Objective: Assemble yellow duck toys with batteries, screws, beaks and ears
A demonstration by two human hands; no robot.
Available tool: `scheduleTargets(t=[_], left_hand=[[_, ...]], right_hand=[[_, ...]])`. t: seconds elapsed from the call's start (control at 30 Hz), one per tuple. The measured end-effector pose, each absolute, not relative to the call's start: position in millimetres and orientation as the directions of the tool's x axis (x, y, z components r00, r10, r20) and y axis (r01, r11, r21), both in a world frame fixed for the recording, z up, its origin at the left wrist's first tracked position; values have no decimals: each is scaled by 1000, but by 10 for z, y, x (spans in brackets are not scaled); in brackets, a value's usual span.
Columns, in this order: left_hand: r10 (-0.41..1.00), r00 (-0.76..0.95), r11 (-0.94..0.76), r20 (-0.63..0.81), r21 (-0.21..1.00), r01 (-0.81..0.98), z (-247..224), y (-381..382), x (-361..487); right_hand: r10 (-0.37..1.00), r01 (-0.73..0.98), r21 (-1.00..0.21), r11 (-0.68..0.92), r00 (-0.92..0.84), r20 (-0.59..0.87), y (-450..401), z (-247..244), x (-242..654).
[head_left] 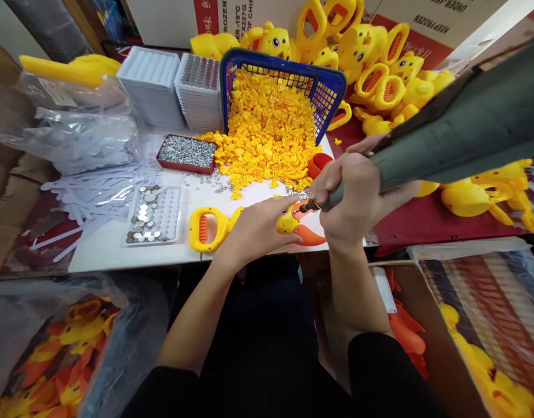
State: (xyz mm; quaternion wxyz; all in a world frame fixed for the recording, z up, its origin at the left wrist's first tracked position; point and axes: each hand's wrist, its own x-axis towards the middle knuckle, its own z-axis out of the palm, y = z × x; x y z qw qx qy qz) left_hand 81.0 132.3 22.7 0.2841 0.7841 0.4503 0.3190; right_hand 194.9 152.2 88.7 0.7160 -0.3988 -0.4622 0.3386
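Note:
A yellow toy [209, 229] with a looped handle and an orange beak lies flat on the white tabletop, partly covered by my left hand [258, 225]. That hand is wrapped over its middle, thumb and fingers on either side of the head. My right hand [355, 194] grips a dark green electric screwdriver [445, 125], held slanting down to the left. Its bit meets the toy near the orange beak [308, 235]; any screw at the tip is too small to make out. A red ring-shaped thing [319, 165] sits just behind my right hand.
A blue basket [226, 87] spills small yellow parts [267, 151] onto the table. Left of it are a red tray of screws [186, 154], stacked white trays [149, 67] and a tray of round discs [153, 215]. Yellow toys [362, 52] pile up behind; boxes flank me.

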Motion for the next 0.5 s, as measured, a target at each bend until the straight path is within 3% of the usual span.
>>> scheduleTargets(t=[0.1, 0.5], left_hand=[[888, 379, -437, 260, 734, 521, 216, 1308, 800], [892, 387, -425, 233, 723, 545, 244, 1280, 803]], right_hand=[[804, -81, -839, 538, 347, 482, 1542, 864, 1930], [845, -247, -810, 531, 93, 526, 1537, 894, 2055]])
